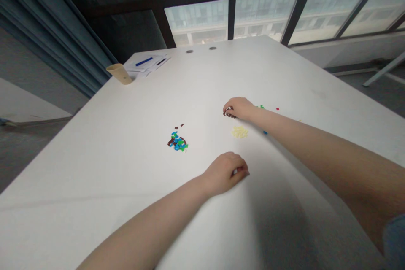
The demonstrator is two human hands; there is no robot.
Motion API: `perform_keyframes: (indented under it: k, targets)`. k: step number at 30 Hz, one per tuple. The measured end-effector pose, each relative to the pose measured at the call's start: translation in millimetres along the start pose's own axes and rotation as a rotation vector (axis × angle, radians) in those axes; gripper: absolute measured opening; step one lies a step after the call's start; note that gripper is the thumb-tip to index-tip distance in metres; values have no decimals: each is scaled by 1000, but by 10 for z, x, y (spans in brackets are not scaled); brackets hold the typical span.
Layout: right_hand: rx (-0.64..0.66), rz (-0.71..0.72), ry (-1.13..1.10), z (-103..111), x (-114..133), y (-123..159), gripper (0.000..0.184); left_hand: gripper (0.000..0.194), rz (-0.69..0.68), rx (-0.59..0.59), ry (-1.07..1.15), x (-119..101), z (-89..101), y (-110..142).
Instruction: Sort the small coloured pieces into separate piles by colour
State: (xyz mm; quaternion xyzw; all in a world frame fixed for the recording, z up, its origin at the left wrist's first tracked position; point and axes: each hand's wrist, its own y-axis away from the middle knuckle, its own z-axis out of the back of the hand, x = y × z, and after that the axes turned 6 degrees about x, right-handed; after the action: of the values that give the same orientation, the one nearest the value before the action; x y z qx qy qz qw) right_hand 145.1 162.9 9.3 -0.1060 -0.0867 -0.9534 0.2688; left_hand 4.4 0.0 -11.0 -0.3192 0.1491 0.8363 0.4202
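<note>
My right hand [239,108] reaches over a small pile of brown pieces [232,116], its fingers bent down and closed at the pile's edge. Whatever lies between those fingertips is hidden. Just nearer to me is a heap of pale yellow pieces [239,131]. My left hand [226,172] rests on the white table [126,152] with its fingers curled towards the thumb, and nothing shows in it. Left of both hands sits a mixed pile of blue, green and brown pieces [178,142], with a couple of brown ones [179,126] lying apart behind it.
Beyond my right forearm lie green pieces [261,106], a red piece [277,109] and a yellow piece [300,120]. One blue piece [265,132] is beside the forearm. A beige cup [120,74] stands at the far left by papers [134,66] and a blue pen [144,61].
</note>
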Motion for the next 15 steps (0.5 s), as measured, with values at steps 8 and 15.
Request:
perform_keyframes:
  k: [8, 15]
  targets:
    - [-120, 2, 23, 77, 21, 163, 25, 18, 7, -11, 48, 32, -24, 4]
    - [-215, 90, -72, 34, 299, 944, 22, 23, 303, -159, -207, 75, 167, 38]
